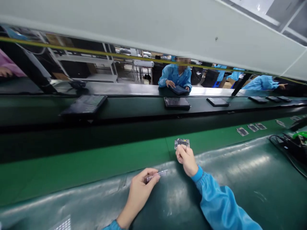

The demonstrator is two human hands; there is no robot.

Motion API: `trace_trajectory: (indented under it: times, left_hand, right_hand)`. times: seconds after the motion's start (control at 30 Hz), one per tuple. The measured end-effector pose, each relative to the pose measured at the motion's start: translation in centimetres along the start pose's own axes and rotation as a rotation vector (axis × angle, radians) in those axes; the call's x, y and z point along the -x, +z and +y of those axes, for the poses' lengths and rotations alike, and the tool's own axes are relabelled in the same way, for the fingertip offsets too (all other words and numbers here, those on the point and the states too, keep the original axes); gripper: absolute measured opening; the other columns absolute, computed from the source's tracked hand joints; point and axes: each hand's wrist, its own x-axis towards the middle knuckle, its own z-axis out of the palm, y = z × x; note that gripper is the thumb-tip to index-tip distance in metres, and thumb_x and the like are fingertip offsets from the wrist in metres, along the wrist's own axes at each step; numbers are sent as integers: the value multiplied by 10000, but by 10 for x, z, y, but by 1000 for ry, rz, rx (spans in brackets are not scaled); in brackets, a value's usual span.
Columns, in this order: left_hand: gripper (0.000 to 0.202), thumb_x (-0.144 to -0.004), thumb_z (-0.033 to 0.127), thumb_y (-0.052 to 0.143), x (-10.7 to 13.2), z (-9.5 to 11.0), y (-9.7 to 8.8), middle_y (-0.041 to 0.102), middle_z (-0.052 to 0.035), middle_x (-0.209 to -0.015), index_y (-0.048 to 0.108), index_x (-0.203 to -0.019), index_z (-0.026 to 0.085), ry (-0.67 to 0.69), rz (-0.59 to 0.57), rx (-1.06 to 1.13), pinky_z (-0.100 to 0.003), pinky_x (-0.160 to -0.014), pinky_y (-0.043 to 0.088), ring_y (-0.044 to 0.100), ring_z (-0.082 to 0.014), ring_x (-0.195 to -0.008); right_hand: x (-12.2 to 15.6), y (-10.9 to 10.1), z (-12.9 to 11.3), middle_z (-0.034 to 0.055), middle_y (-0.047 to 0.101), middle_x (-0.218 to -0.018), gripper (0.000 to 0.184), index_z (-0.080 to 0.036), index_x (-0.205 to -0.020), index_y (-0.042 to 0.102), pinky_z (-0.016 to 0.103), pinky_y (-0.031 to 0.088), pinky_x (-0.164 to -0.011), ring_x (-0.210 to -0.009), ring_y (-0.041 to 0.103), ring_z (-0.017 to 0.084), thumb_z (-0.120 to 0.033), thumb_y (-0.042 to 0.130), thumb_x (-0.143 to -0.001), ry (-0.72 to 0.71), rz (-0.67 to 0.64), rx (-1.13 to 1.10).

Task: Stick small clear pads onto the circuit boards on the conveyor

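Observation:
Between the thumb and fingers of my left hand [141, 187] is a thin sheet of small white stickers [162, 174], tilted over the near edge of the bench. Farther out and to the right, my right hand [186, 159] pinches a small circuit board [181, 141] by its near edge, with the board above the green belt. The fingertips under the board are hidden. Another sheet with white marks [63, 224] lies at the lower left, partly cut off by the picture's edge.
Several circuit boards [252, 127] lie along the green belt [134, 151] to the right. Black cables [287, 150] and a dark device sit at the right. Dark flat panels [177, 103] rest on the raised belt beyond, where a co-worker [176, 76] in blue handles one. A pale panel hangs overhead.

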Motion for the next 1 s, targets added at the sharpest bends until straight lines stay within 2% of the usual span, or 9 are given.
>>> trace_trajectory:
  times: [0.17,0.3,0.4,0.53,0.67,1.0]
  left_hand:
    - [150,-741,319,735,-1,-1,-1,736,-34,-655,757,-788,178,-9,-4,-4,-259,-554,560,692,-196,-601]
    - [145,-737,319,734,-1,-3,-2,754,-40,-674,757,-787,186,4,-5,-13,-267,-574,572,705,-203,-608]
    - [132,-733,311,741,-1,-2,-2,757,-35,-669,754,-782,189,0,-1,-5,-262,-569,571,705,-199,-588]
    - [128,-729,308,746,-2,-1,-2,754,-33,-669,755,-771,188,-17,2,-19,-259,-577,574,705,-199,-594]
    - [138,-726,310,739,-2,-1,-2,761,-43,-686,759,-777,183,-28,2,-28,-258,-578,571,702,-199,-599]
    - [165,-727,335,737,-2,-6,-2,750,-46,-676,753,-786,182,-38,-1,-36,-258,-563,564,699,-206,-619]
  right_hand:
    - [14,9,18,-83,451,-546,486,-211,-707,489,204,145,-397,-396,212,43,-605,771,-745,-3,53,-103]
    - [15,5,29,-64,444,-537,450,-207,-665,491,221,202,-425,-436,284,71,-567,682,-856,-55,-4,38]
    - [16,5,30,-43,475,-570,395,-207,-659,509,240,291,-479,-501,365,101,-492,662,-886,-110,-23,176]
    - [17,9,27,-47,492,-617,254,-213,-719,539,260,372,-563,-561,429,122,-369,707,-828,-141,2,219]
    - [17,11,27,-50,493,-638,165,-218,-756,547,267,379,-573,-569,441,128,-294,679,-820,-133,-5,215]
    - [19,11,24,-36,555,-647,132,-213,-764,521,266,392,-597,-591,482,130,-234,603,-866,-143,-55,255]
